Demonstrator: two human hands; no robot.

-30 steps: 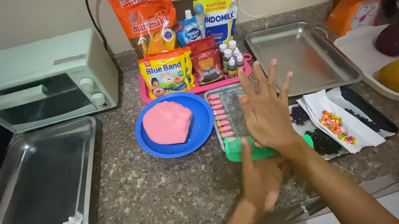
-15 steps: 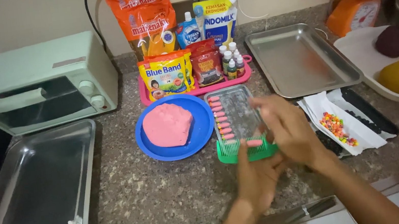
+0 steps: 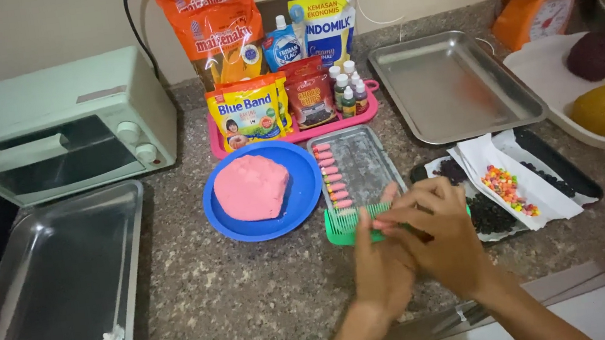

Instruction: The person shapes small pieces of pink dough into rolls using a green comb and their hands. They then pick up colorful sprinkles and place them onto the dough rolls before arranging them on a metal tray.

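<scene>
At the front edge of the speckled grey stone table (image 3: 258,308), the two hands are pressed together, the left hand (image 3: 377,261) under and behind the right hand (image 3: 437,242). The palms are close and the fingers overlap; something small may be between them, but I cannot tell, because the hands hide it. So the grip of each hand looks narrow, and what it holds is not visible.

Just beyond the fingertips lies a green plastic comb (image 3: 353,226), flat on the table and touching the near end of a small rectangular metal tray (image 3: 364,162). Along the left side of this tray a row of little pink dough pieces (image 3: 331,178) stands in a line. To the left of it, a round blue plastic plate (image 3: 298,194) carries a lump of pink dough (image 3: 250,187).

I judge that this dough is soft, light and a little sticky. It will dent under the fingers, so one should take small pieces with the fingertips and press gently. The shaped pieces look fragile; lifting them from below, at the sides, seems safest.
</scene>
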